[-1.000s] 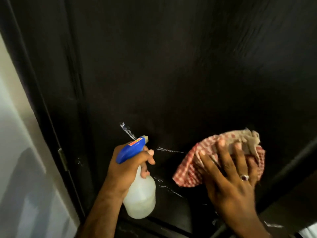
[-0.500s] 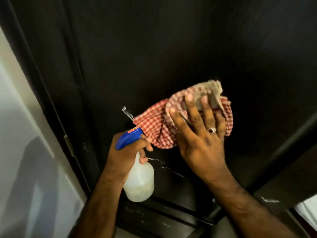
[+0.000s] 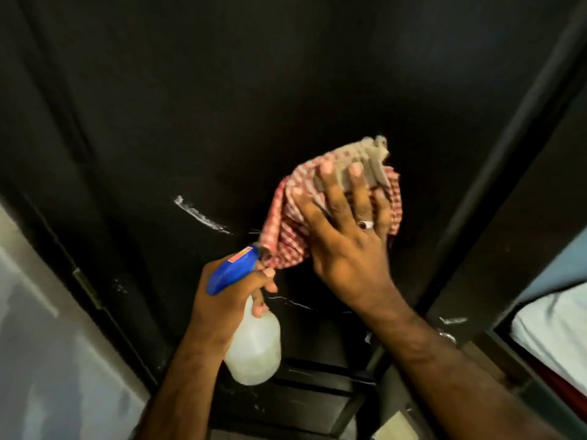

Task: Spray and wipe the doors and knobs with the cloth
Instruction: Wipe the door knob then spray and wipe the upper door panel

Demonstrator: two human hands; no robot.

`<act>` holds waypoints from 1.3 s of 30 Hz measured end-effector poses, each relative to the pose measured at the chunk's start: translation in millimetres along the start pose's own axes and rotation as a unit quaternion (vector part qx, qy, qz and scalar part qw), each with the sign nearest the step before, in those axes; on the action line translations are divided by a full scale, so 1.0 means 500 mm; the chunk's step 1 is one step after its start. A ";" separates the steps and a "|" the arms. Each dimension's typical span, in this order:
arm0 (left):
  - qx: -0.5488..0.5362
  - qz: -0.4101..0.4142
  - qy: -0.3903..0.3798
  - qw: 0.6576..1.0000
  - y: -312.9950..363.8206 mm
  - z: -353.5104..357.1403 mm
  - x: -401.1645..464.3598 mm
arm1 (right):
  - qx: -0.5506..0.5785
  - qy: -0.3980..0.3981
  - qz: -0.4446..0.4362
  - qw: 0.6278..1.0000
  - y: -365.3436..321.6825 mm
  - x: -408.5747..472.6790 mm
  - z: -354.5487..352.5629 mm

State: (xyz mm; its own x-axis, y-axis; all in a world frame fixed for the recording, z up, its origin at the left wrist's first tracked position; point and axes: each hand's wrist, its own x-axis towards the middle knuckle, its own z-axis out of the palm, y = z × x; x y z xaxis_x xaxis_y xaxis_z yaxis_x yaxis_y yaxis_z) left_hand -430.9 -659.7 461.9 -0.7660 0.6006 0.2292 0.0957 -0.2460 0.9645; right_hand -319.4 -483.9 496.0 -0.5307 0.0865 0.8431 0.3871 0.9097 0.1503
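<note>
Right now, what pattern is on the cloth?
Red and white checks on the cloth, with a plain greyish patch near the top. The head view shows it.

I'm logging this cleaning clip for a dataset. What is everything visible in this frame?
door: one, black, fills most of the view
spray streaks: several, white, on the door left of and below the cloth
checked cloth: one, red and white, pressed flat on the door
spray bottle: one, translucent white with blue head, lower centre
hinge: one, metal, door's left edge
wall: pale grey, lower left
white fabric: lower right, unclear what
ring: one, silver, on right hand
left hand: grips the spray bottle
right hand: fingers spread, presses the cloth
</note>
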 end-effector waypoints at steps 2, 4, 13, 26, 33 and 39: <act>0.004 0.012 -0.015 1.000 0.002 0.014 0.003 | -0.012 0.011 -0.022 1.000 0.001 -0.004 -0.005; -0.004 0.003 -0.043 0.999 -0.002 0.044 0.006 | -0.010 0.004 -0.031 0.999 0.038 -0.058 -0.014; -0.024 -0.030 -0.207 0.978 -0.005 0.212 -0.019 | -0.102 -0.018 0.089 0.991 0.287 -0.268 -0.128; 0.012 0.026 -0.277 0.961 0.043 0.351 0.013 | -0.042 -0.062 0.149 0.986 0.244 -0.391 -0.068; 0.021 0.018 -0.249 0.968 0.042 0.328 0.032 | 0.038 0.059 0.327 0.942 0.294 -0.212 -0.085; 0.011 0.037 -0.230 0.972 0.033 0.278 0.036 | 0.019 0.000 0.161 0.987 0.200 -0.268 -0.049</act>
State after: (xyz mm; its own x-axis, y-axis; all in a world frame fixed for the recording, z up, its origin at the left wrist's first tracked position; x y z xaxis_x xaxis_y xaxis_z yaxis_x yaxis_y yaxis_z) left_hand -355.1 -547.2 500.2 -0.3912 0.8599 0.3278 0.1574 -0.2884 0.9445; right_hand -191.2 -414.5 410.9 -0.3840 0.3743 0.8441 0.5079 0.8490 -0.1454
